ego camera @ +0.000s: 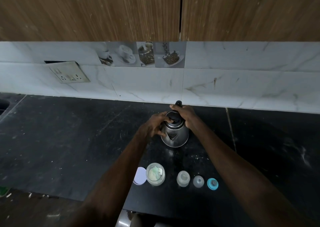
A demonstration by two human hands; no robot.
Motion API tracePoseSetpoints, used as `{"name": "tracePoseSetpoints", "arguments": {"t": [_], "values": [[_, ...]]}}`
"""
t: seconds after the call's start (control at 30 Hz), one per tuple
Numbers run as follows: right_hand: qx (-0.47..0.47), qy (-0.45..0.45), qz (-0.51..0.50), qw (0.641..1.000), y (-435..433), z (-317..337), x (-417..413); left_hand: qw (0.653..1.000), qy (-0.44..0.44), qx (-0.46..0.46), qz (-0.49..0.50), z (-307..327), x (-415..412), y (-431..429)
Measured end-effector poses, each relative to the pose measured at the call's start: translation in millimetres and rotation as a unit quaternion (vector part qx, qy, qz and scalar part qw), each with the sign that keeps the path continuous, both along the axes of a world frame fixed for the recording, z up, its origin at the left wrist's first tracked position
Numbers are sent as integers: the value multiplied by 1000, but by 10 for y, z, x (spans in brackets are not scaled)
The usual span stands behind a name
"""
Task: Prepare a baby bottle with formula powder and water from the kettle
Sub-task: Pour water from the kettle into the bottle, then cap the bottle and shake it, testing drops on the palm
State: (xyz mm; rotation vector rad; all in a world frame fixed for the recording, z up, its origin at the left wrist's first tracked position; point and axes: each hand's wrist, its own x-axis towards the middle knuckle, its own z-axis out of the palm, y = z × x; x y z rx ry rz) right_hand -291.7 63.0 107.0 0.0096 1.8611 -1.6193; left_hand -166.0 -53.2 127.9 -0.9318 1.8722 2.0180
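A steel kettle (174, 137) stands on the black counter (69, 140) near the back wall. My right hand (184, 115) grips its black handle at the far side. My left hand (155, 125) rests on the kettle's top, fingers on the black lid. Nearer to me stand in a row an open jar of pale formula powder (155, 174) with its white lid (140, 176) lying to its left, the open clear baby bottle (183, 178), a clear cap (198, 181) and a blue ring with the teat (212, 184).
A marble-tiled backsplash (242, 81) runs behind the counter, with a loose socket plate (69, 72) at the left. Wooden cabinets (103, 10) hang overhead. A sink edge (3, 105) shows at the far left. The counter's front edge lies just below the bottle row.
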Motion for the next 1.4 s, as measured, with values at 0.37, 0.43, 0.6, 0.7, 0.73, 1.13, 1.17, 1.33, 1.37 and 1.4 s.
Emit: {"name": "tracePoseSetpoints", "arguments": {"t": [0.37, 0.43, 0.6, 0.7, 0.73, 1.13, 1.17, 1.33, 1.37, 1.4], "values": [[57, -5, -24, 998, -159, -69, -284, 999, -36, -6, 19, -38, -287, -140], [67, -9, -21, 998, -177, -91, -332, 999, -41, -10, 27, -66, -332, -157], [76, -8, -13, 997, -233, -74, -416, 998, -42, -4, 40, -65, -414, -194], [77, -1, -7, 997, -218, -24, -402, 998, -41, 5, 45, -85, -415, -221], [79, 2, -4, 997, -205, 2, -390, 998, -41, 7, 45, -120, -433, -242], [193, 107, -1, 975, 1364, -414, 547, 955, 89, -103, 263, -129, 516, 500], [215, 107, 39, 970, 1561, -463, 720, 958, 97, -149, 226, -316, 752, 712], [342, 184, 287, 876, 2085, -834, 1387, 956, 137, -254, -45, -1042, 1535, 1442], [374, 214, 304, 850, 2120, -860, 1450, 948, 133, -279, -75, -1080, 1597, 1505], [404, 242, 309, 826, 2156, -883, 1484, 942, 125, -295, -98, -1108, 1647, 1568]]}}
